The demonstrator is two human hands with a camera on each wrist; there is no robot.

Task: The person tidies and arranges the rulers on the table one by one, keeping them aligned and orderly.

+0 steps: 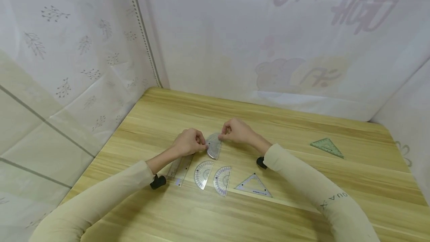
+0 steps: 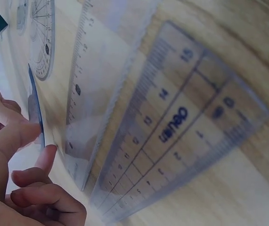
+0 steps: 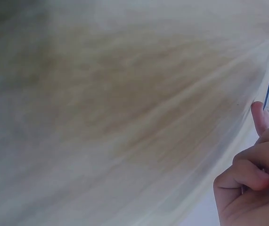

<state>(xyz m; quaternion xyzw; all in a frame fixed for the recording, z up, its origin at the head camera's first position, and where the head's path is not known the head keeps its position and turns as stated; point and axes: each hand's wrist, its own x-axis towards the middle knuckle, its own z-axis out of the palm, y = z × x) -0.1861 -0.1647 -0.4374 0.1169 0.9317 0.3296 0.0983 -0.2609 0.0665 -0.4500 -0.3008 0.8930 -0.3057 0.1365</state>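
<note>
A clear half-round protractor (image 1: 213, 148) is held raised between both hands. My left hand (image 1: 189, 143) pinches its curved left side between thumb and finger. Near the top of its straight edge, the right hand (image 1: 237, 132) pinches it. In the left wrist view the held protractor (image 2: 35, 106) appears nearly edge-on beside the left hand (image 2: 26, 174). A blue-looking edge of it shows by the right hand (image 3: 256, 165) in the right wrist view. Two more clear protractors (image 1: 203, 174) (image 1: 222, 181) lie closer to the person. Clear straight rulers (image 2: 172, 122) lie below the left forearm.
A clear set square (image 1: 254, 186) lies on the wooden table (image 1: 215, 219), right of the protractors. Farther right is a green set square (image 1: 327, 147). Patterned white cloth (image 1: 215, 47) hangs behind and beside the table. Dark wrist cameras (image 1: 158, 182) sit under the sleeves.
</note>
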